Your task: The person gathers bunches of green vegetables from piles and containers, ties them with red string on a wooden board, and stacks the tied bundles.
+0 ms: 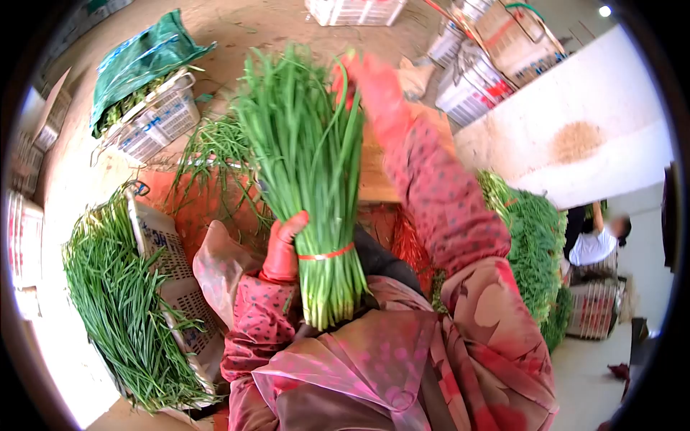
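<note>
A large bunch of garlic chives (309, 158) stands upright before me, pale stem ends down, with a red band (325, 253) round its lower part. My left hand (284, 248), in a red glove, grips the bunch from the left just above the band. Up by the leaf tips, on the right side, is my right hand (366, 82), also gloved in red. Motion blurs it, and its fingers do not show clearly. Loose green leaves (215, 144) lie beyond the bunch to the left.
At left, a crate (176, 266) is heaped with chives (129, 309). Behind it stands another crate (162, 118) under a green sack (144, 61). Red strands (411, 244) hang by a wooden board (377, 169). More tied greens (532, 244) lie right, near another person (593, 244).
</note>
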The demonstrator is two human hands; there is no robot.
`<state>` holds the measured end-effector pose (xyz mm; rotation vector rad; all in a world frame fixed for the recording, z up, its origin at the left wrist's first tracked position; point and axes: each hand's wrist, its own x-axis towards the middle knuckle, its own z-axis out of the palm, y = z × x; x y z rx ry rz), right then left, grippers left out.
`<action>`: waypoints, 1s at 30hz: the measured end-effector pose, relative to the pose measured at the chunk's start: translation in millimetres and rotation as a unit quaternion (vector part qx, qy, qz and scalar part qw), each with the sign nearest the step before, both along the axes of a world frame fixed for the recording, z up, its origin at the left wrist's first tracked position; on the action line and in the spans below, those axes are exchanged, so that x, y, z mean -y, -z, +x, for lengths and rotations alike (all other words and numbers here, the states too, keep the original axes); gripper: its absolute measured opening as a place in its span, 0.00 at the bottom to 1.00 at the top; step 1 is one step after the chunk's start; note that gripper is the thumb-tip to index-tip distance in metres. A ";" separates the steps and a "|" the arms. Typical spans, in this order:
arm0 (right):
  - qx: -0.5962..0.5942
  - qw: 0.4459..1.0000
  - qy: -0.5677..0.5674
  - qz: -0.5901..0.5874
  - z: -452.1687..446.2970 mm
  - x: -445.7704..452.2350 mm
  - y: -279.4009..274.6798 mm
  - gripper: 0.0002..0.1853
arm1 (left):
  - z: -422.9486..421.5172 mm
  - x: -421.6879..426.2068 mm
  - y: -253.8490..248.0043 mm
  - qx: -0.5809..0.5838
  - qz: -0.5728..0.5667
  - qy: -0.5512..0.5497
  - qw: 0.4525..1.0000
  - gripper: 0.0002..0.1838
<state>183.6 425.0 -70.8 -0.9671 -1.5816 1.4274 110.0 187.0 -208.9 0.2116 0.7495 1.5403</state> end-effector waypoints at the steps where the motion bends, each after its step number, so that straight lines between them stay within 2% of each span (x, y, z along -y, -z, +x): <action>1: -0.044 0.998 0.022 0.045 13.6 -21.6 -5.5 0.13 | -3.5 -0.5 13.2 0.032 -0.007 -0.003 0.999 0.28; 2: -0.040 0.997 0.046 0.047 27.9 -46.3 -6.0 0.13 | -8.3 2.5 14.2 0.042 -0.030 -0.030 0.998 0.28; 3: 0.031 0.994 0.075 0.079 49.4 -72.5 -2.0 0.13 | -14.0 5.3 15.1 0.054 -0.051 -0.047 0.996 0.29; 4: 0.107 0.983 0.109 0.106 79.9 -83.0 -0.9 0.14 | -22.7 8.7 13.5 0.047 -0.026 -0.040 0.998 0.30; 5: 0.352 0.905 0.123 0.204 107.0 -73.0 -2.2 0.18 | -30.5 7.2 18.3 0.051 -0.013 -0.036 0.998 0.30; 6: 0.575 0.764 0.118 0.267 122.9 -58.7 0.4 0.23 | -42.0 10.1 28.6 0.060 0.013 -0.026 0.998 0.31; 7: 0.590 0.767 0.028 0.249 135.4 -50.1 16.0 0.32 | -55.1 9.5 43.8 0.063 0.044 -0.015 0.997 0.32; 8: 0.483 0.843 0.034 0.233 139.5 -31.8 42.8 0.35 | -71.9 6.3 65.0 0.067 0.083 -0.004 0.994 0.32; 9: 0.319 0.936 -0.061 0.138 128.9 -9.6 70.2 0.38 | -85.1 3.5 79.1 0.071 0.095 0.009 0.993 0.33; 10: 0.385 0.917 -0.092 0.043 115.3 40.1 41.2 0.39 | -92.1 -1.1 86.2 0.074 0.108 0.027 0.991 0.34; 11: 0.250 0.945 -0.195 -0.083 101.2 57.3 71.8 0.40 | -84.0 -9.0 75.9 0.098 0.101 0.027 0.990 0.34; 12: 0.201 0.941 -0.227 -0.152 87.4 80.7 72.0 0.39 | -75.7 -16.5 65.1 0.123 0.093 0.026 0.988 0.34; 13: 0.007 0.953 -0.294 -0.067 65.6 88.3 89.3 0.38 | -51.0 -21.5 21.2 0.084 0.030 0.004 0.996 0.34; 14: 0.023 0.956 -0.264 -0.128 66.3 93.5 107.2 0.34 | -36.2 -25.5 2.2 0.070 0.037 0.044 0.996 0.31; 15: -0.061 0.959 -0.242 -0.136 64.9 96.7 103.8 0.31 | -21.6 -29.3 -16.9 0.054 0.045 0.083 0.994 0.28; 17: -0.134 0.942 -0.237 -0.198 77.4 93.1 94.4 0.33 | -2.9 -49.4 -29.9 -0.025 -0.004 0.026 0.999 0.29; 18: -0.139 0.942 -0.232 -0.198 84.4 93.3 92.7 0.33 | 15.1 -54.8 -50.7 -0.088 -0.007 0.021 0.996 0.30; 19: -0.201 0.938 -0.214 -0.183 93.4 93.0 91.1 0.34 | 20.4 -61.4 -56.3 -0.091 -0.005 0.026 0.995 0.30; 20: -0.261 0.930 -0.196 -0.167 104.1 90.9 88.4 0.35 | 27.0 -69.2 -60.0 -0.209 -0.003 0.024 0.978 0.31; 21: -0.263 0.932 -0.190 -0.162 115.7 88.9 83.8 0.35 | 34.7 -77.8 -65.2 -0.324 0.001 0.022 0.946 0.31; 23: -0.350 0.914 -0.122 -0.162 142.1 90.5 75.5 0.35 | 56.3 -96.1 -87.7 -0.324 0.012 0.045 0.945 0.33; 25: -0.360 0.917 -0.086 -0.151 172.1 87.5 72.4 0.34 | 75.2 -121.6 -105.7 -0.471 0.050 0.157 0.867 0.35; 26: -0.365 0.919 -0.057 -0.136 187.6 85.6 71.0 0.33 | 98.0 -131.6 -117.3 -0.479 0.116 0.183 0.850 0.34; 28: -0.329 0.937 0.005 -0.118 218.3 81.1 55.1 0.31 | 137.2 -145.9 -133.8 -0.397 0.125 0.224 0.881 0.30; 29: -0.294 0.947 0.030 -0.126 229.3 87.3 42.8 0.30 | 150.0 -149.9 -135.8 -0.368 0.112 0.200 0.901 0.28; 30: -0.281 0.951 0.013 -0.127 243.8 85.6 41.1 0.31 | 158.1 -152.6 -140.5 -0.297 0.105 0.213 0.925 0.27</action>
